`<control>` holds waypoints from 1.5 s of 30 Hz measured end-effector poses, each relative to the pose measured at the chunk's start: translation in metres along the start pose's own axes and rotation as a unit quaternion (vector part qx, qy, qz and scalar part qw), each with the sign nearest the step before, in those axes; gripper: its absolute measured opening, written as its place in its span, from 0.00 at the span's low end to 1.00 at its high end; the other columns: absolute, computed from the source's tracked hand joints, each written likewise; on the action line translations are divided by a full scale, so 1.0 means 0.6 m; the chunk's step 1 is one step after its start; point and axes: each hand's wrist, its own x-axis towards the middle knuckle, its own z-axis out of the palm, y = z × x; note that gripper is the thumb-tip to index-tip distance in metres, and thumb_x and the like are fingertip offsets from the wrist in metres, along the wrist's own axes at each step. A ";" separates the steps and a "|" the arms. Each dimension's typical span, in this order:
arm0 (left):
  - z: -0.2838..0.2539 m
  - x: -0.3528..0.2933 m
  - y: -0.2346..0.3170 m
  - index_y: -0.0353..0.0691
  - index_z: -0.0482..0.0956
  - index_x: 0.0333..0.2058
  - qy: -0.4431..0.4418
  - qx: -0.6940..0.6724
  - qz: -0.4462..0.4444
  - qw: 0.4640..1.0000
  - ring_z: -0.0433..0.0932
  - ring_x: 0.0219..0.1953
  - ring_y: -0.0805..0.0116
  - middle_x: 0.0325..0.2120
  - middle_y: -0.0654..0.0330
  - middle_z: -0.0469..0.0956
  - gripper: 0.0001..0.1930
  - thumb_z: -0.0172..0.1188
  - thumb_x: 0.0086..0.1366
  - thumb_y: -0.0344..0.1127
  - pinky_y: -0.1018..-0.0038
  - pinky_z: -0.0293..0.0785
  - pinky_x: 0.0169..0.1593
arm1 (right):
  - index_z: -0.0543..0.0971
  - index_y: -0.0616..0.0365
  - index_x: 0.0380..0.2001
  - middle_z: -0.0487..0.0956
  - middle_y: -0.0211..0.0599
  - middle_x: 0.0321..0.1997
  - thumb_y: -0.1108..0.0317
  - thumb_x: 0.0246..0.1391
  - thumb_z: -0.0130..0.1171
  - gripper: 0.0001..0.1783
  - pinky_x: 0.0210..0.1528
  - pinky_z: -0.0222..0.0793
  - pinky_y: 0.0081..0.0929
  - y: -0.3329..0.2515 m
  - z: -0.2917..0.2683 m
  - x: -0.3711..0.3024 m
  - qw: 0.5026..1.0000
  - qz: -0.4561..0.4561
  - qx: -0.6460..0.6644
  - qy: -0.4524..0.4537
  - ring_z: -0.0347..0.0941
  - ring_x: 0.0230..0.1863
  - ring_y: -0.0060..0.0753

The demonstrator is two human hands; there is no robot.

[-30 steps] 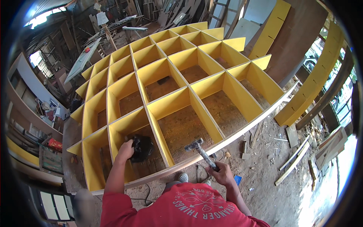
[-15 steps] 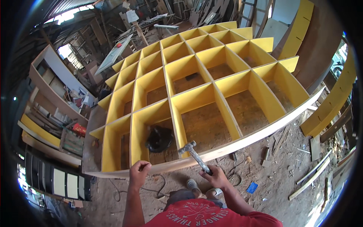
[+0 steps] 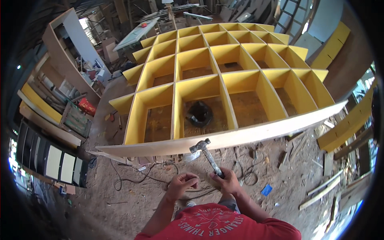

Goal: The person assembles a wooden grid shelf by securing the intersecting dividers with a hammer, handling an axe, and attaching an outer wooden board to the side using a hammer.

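Note:
My right hand (image 3: 227,181) grips a claw hammer (image 3: 209,157) by the lower end of its handle, its metal head pointing up and away from me. Beside it on the left, my left hand (image 3: 183,185) is closed, thumb pressed to curled fingers; anything between them is too small to make out. Both hands are on my side of a large yellow grid frame (image 3: 203,83) of interlocked boards. A pale wooden strip (image 3: 256,136) runs along its near side, just beyond the hammer head. One cell holds a black bag-like bundle (image 3: 199,114).
Cables (image 3: 150,176) and wood scraps (image 3: 282,159) litter the dirt floor near my feet. At the right stand curved yellow boards (image 3: 346,124). A tall open cabinet (image 3: 71,48) and a red container (image 3: 86,106) are at the left. A blue piece (image 3: 266,189) lies on the ground.
My left hand has moved right and down, closer to the hammer hand. The view has shifted, and the frame's near edge now appears farther from my body. The hammer stays in my right hand.

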 end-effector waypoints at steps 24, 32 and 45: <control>-0.185 -0.292 0.007 0.34 0.76 0.43 0.140 -0.042 0.117 0.982 0.84 0.42 0.68 0.38 0.57 0.82 0.04 0.58 0.71 0.24 0.68 0.82 0.50 | 0.83 0.62 0.39 0.74 0.35 0.21 0.53 0.61 0.72 0.20 0.29 0.64 0.36 -0.082 0.326 -0.099 0.981 -0.020 -0.086 -0.171 0.66 0.24 0.25; -0.475 -0.441 -0.019 0.37 0.75 0.48 0.268 -0.125 0.195 0.935 0.85 0.38 0.68 0.36 0.58 0.83 0.11 0.65 0.69 0.24 0.69 0.83 0.47 | 0.82 0.60 0.35 0.72 0.38 0.20 0.48 0.61 0.71 0.23 0.29 0.65 0.38 -0.105 0.626 -0.020 0.950 -0.113 -0.160 -0.244 0.66 0.24 0.29; -1.010 -0.661 0.115 0.35 0.75 0.53 0.307 -0.131 0.185 0.924 0.85 0.36 0.65 0.36 0.55 0.82 0.14 0.57 0.70 0.22 0.62 0.85 0.48 | 0.82 0.61 0.39 0.79 0.46 0.27 0.49 0.63 0.69 0.23 0.37 0.71 0.39 -0.304 1.212 0.076 0.919 -0.138 -0.155 -0.334 0.74 0.29 0.38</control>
